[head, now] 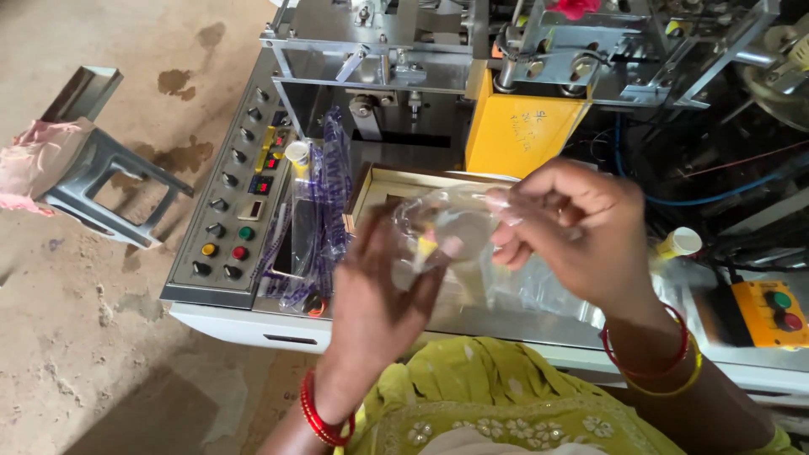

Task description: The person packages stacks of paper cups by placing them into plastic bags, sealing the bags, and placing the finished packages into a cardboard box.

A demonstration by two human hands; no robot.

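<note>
Leftmost, grey plastic stool (101,173) on the floor; control panel (232,198) along the machine's left edge. Left hand (379,291) and right hand (573,232), fingers pinched closed on a clear plastic bag (447,232), above the machine's front edge.

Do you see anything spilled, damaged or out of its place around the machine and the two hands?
Yes. Dark wet-looking stains mark the dirt floor left of the machine, and a grey stool lies tipped over there. The left hand and right hand hold a clear plastic bag; it looks undamaged.
</note>
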